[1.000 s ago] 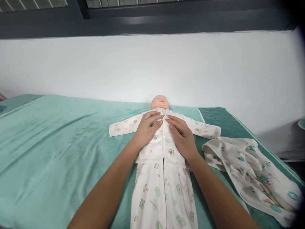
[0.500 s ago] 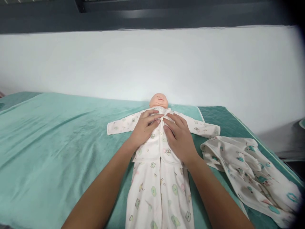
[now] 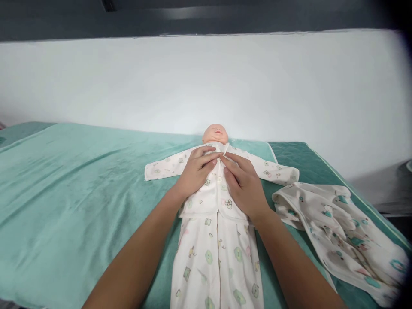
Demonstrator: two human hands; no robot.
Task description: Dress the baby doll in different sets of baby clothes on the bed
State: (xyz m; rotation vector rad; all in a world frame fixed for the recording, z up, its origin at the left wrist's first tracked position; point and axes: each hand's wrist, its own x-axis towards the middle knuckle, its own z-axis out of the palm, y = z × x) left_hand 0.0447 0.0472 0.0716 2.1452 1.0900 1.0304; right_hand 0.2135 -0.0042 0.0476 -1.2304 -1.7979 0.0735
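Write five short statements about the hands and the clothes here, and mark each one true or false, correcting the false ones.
1. The doll's head shows above the collar of the shirt. True.
2. The crumpled cloth lies to the right of the trousers. True.
3. The left hand is on the crumpled cloth. False: it is on the shirt.
4. The right hand is on the front of the shirt. True.
5. Both sleeves are folded across the front of the shirt. False: they are spread out to the sides.
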